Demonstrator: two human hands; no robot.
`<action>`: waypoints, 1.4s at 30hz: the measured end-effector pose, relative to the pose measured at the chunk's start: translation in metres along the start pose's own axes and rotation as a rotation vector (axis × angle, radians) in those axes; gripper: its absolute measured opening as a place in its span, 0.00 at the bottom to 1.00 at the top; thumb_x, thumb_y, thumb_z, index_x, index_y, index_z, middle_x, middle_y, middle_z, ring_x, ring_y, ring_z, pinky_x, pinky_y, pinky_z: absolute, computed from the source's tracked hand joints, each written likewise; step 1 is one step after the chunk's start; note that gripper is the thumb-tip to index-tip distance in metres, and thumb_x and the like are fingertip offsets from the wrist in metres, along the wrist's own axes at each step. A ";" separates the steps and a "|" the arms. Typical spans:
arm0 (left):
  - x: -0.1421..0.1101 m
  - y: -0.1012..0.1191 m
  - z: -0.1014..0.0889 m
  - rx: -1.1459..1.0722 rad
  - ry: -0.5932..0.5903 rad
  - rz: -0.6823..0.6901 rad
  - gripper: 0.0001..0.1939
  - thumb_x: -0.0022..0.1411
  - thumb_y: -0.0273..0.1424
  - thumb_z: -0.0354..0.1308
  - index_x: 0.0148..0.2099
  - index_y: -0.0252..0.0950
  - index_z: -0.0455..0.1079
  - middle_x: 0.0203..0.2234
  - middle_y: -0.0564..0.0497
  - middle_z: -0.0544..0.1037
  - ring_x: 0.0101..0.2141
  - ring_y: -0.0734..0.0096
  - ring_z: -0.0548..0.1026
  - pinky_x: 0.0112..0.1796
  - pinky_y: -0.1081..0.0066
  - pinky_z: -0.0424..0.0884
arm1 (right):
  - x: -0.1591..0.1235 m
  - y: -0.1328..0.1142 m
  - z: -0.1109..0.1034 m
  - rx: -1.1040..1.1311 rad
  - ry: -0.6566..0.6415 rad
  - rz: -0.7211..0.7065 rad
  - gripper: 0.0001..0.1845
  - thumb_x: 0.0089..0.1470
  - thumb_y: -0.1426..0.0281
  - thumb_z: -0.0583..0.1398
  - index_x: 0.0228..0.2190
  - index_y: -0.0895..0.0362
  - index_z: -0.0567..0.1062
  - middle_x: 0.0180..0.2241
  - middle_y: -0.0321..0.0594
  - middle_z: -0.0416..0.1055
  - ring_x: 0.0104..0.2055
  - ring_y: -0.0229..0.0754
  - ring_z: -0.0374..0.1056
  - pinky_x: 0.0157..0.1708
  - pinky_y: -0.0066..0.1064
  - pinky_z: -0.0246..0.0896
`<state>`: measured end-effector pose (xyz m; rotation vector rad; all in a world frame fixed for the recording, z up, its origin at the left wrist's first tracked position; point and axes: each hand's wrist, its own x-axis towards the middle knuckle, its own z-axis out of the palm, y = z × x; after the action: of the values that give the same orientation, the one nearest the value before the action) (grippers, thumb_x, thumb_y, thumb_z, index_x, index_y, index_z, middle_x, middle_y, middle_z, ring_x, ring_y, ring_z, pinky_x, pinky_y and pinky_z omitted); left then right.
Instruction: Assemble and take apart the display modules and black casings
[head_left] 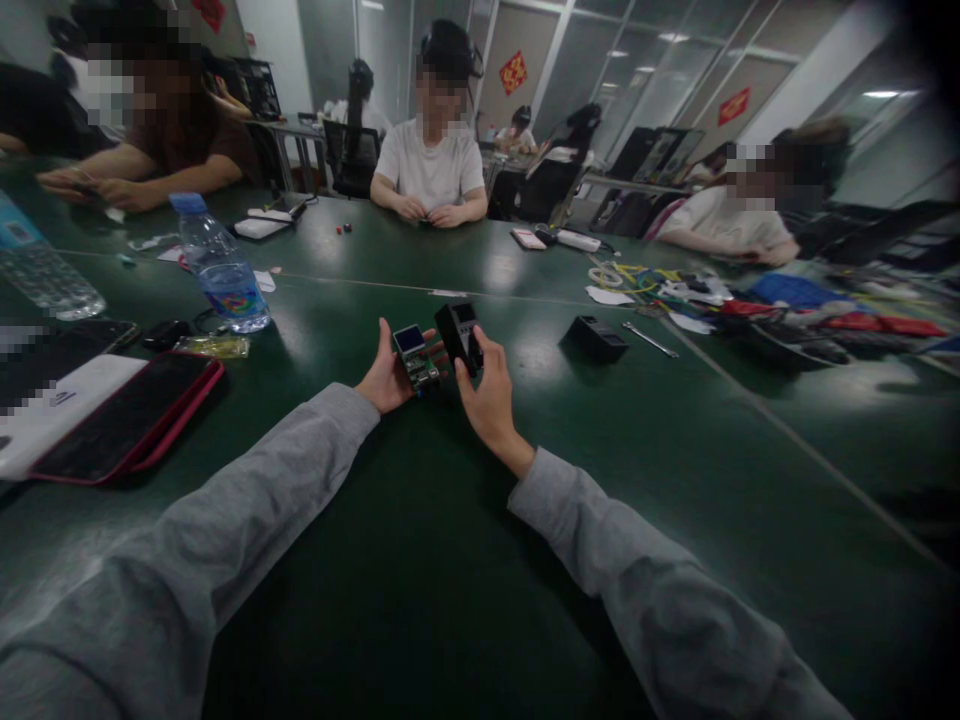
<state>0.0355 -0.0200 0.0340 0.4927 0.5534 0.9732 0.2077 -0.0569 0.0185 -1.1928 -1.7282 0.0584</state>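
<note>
On the palm of my left hand (384,378) lies a green circuit board (417,362) with a small screen at its upper end; the thumb is up beside it and the fingers reach behind. My right hand (487,395) grips a black plastic case (458,335), thumb and fingers on its right side. The case has a window-like opening near its top and is tilted. Board and case are close side by side above the table. A second black case part (596,340) rests on the table to the right, with a small wrench (649,340) beside it.
On the left are a water bottle (223,265), another bottle (49,262) and a red-edged phone (131,415). A pile of cables and tools (810,310) covers the right side of the green table (360,560). Several people sit around, one directly opposite (430,160).
</note>
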 end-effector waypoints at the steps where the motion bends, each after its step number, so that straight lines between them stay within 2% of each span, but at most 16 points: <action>1: 0.000 0.000 0.000 0.003 0.002 -0.002 0.45 0.58 0.64 0.38 0.61 0.35 0.65 0.49 0.39 0.77 0.50 0.54 0.74 0.52 0.54 0.68 | 0.000 0.000 0.000 0.008 -0.005 -0.007 0.27 0.64 0.63 0.51 0.62 0.52 0.55 0.56 0.48 0.60 0.56 0.50 0.62 0.54 0.49 0.64; 12: -0.002 0.001 0.005 -0.023 -0.009 -0.015 0.43 0.60 0.63 0.35 0.59 0.36 0.67 0.45 0.41 0.79 0.48 0.54 0.76 0.52 0.53 0.67 | -0.003 -0.009 -0.002 0.033 -0.030 -0.051 0.27 0.65 0.61 0.51 0.63 0.51 0.53 0.55 0.48 0.60 0.56 0.50 0.62 0.54 0.50 0.64; 18: 0.003 -0.001 -0.001 -0.005 -0.040 -0.021 0.45 0.59 0.64 0.35 0.60 0.35 0.66 0.46 0.40 0.79 0.50 0.53 0.74 0.55 0.53 0.63 | -0.004 -0.013 -0.001 0.061 -0.021 -0.041 0.28 0.65 0.60 0.50 0.63 0.50 0.52 0.56 0.47 0.61 0.57 0.50 0.61 0.56 0.51 0.62; 23: 0.004 -0.003 -0.002 0.025 -0.042 -0.030 0.47 0.57 0.65 0.35 0.59 0.33 0.68 0.46 0.39 0.79 0.51 0.52 0.74 0.56 0.55 0.64 | -0.006 -0.020 0.001 0.087 -0.111 -0.059 0.28 0.65 0.61 0.50 0.64 0.49 0.51 0.55 0.46 0.61 0.55 0.48 0.63 0.54 0.48 0.65; 28: 0.002 -0.003 0.000 0.017 -0.036 -0.014 0.49 0.57 0.65 0.34 0.59 0.31 0.68 0.45 0.38 0.79 0.51 0.52 0.74 0.56 0.55 0.64 | -0.009 -0.025 0.004 0.020 -0.185 -0.028 0.29 0.65 0.61 0.51 0.64 0.47 0.51 0.53 0.46 0.62 0.51 0.50 0.66 0.49 0.47 0.69; 34: 0.000 0.000 0.001 0.003 -0.069 -0.018 0.49 0.56 0.66 0.33 0.59 0.33 0.68 0.46 0.39 0.78 0.51 0.53 0.74 0.56 0.54 0.64 | -0.010 -0.021 0.012 -0.048 -0.345 -0.060 0.32 0.63 0.62 0.54 0.65 0.45 0.50 0.53 0.47 0.63 0.51 0.54 0.67 0.44 0.49 0.72; 37: -0.001 0.000 0.003 0.010 -0.057 -0.030 0.48 0.57 0.65 0.34 0.60 0.33 0.66 0.48 0.39 0.77 0.51 0.54 0.73 0.57 0.54 0.63 | -0.010 -0.019 0.013 -0.070 -0.356 -0.067 0.33 0.63 0.62 0.55 0.65 0.46 0.51 0.51 0.47 0.64 0.49 0.53 0.68 0.43 0.48 0.72; 42: -0.001 -0.002 0.004 0.027 -0.028 0.028 0.41 0.60 0.61 0.41 0.62 0.37 0.63 0.52 0.42 0.74 0.53 0.56 0.72 0.59 0.55 0.61 | -0.012 -0.021 0.012 -0.099 -0.357 -0.122 0.33 0.63 0.60 0.55 0.65 0.47 0.50 0.50 0.48 0.63 0.47 0.52 0.68 0.42 0.47 0.72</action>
<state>0.0389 -0.0227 0.0363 0.5388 0.5362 0.9856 0.1848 -0.0707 0.0152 -1.1981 -2.1349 0.1196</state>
